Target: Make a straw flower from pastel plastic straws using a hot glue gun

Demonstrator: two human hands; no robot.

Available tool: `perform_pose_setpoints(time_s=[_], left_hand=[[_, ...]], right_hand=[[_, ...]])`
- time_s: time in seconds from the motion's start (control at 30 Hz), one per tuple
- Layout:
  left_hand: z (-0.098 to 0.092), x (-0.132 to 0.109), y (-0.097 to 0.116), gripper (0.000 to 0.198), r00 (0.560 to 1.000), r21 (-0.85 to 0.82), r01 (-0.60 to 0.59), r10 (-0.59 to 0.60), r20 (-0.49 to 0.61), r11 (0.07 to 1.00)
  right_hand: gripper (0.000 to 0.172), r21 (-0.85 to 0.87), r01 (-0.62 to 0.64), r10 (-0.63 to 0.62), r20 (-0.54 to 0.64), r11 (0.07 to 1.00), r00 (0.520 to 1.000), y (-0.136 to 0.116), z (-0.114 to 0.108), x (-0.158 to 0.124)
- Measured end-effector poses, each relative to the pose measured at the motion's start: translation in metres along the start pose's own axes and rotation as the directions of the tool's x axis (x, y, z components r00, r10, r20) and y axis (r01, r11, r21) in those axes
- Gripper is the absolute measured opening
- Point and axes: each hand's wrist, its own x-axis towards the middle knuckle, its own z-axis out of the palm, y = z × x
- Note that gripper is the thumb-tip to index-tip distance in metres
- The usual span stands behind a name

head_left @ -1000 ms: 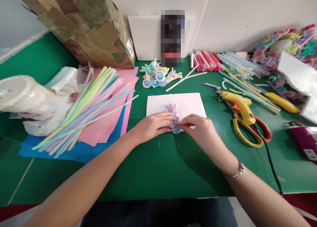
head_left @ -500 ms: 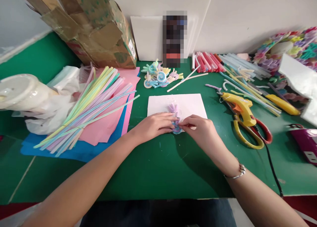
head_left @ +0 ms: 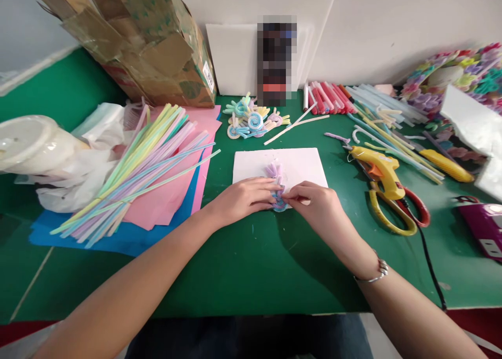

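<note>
A small lilac and blue pipe-cleaner figure [head_left: 274, 169] lies on a white board [head_left: 301, 163] in front of me. Its lilac loops point away from me, and a blue coil forms the near end, at the board's front edge. From the left, my left hand [head_left: 245, 198] rests flat, its outstretched fingertips pressing on the figure's side. My right hand [head_left: 314, 196] is closed in a pinch at the right edge of the blue coil. Fingers partly cover the figure's middle, so the exact pinch point is hard to see.
Pipe-cleaner bundles [head_left: 145, 165] lie left on coloured sheets, before a cardboard box [head_left: 157, 61]. Finished coiled pieces [head_left: 254, 121] sit behind the board. To the right are a yellow glue gun [head_left: 378, 165] with a black cord, scissors [head_left: 392, 218], a yellow cutter [head_left: 447, 164] and a purple power strip [head_left: 484, 226].
Both hands keep the same place on the figure. Only a very slight shift of the whole view shows.
</note>
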Motion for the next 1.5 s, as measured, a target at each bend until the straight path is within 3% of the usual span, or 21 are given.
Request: perform_pose_setpoints(time_s=[0.27,0.57,0.67,0.8,1.1,1.5], left_hand=[[0.001,-0.003,0.002,0.020,0.997,0.067,-0.049,0.053,-0.061,0.997],[-0.004,-0.008,0.008,0.018,0.975,0.034,0.007,0.000,-0.223,0.999],[-0.003,-0.008,0.012,0.012,0.951,0.077,0.073,-0.046,-0.305,0.994],[0.004,-0.008,0.022,0.014,0.900,0.090,0.247,-0.194,-0.391,0.965],[0.018,0.001,0.040,0.015,0.867,0.035,0.416,-0.385,-0.317,0.909],[0.020,0.007,0.041,0.018,0.856,0.117,0.475,-0.427,-0.292,0.872]], right_hand=[[0.018,0.010,-0.017,0.017,0.015,1.000,1.000,0.000,-0.001,0.000],[0.010,0.057,-0.059,0.061,-0.033,0.997,0.998,-0.007,-0.011,0.003],[0.008,0.006,-0.086,0.086,-0.062,0.996,0.994,-0.006,-0.015,0.005],[0.005,-0.040,-0.121,0.118,-0.073,0.992,0.990,-0.002,-0.015,0.008],[0.008,0.016,-0.131,0.132,-0.020,0.991,0.991,0.003,-0.003,0.011],[0.006,0.025,-0.105,0.104,0.008,0.994,0.995,0.006,-0.002,0.012]])
